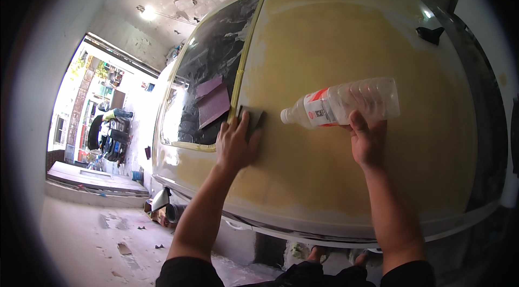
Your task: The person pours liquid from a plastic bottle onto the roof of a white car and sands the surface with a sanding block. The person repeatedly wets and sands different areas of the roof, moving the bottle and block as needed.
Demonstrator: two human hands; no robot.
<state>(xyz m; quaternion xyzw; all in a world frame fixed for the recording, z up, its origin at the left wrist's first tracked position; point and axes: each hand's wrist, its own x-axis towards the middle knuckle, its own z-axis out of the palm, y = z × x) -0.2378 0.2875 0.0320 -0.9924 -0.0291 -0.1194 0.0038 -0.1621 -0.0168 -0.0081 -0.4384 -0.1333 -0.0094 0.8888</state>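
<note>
A car roof (316,165) with yellowish and white patches spreads out below me. My left hand (236,141) presses a dark sanding sheet or block (254,118) flat on the roof beside the taped edge of a glass panel. Its exact kind is partly hidden by my fingers. My right hand (368,141) grips a clear plastic bottle (361,96) near its base. The bottle lies nearly level in the view, its white cap (285,116) towards my left hand. Purple abrasive sheets (214,104) rest on the dark, film-covered glass (215,51).
Yellow masking tape (243,59) borders the glass. A black shark-fin antenna (430,34) rises from the roof's right part. A cardboard box (159,216) stands on the floor at lower left. Through the wide doorway, a person (117,114) is beside a motorbike (115,137).
</note>
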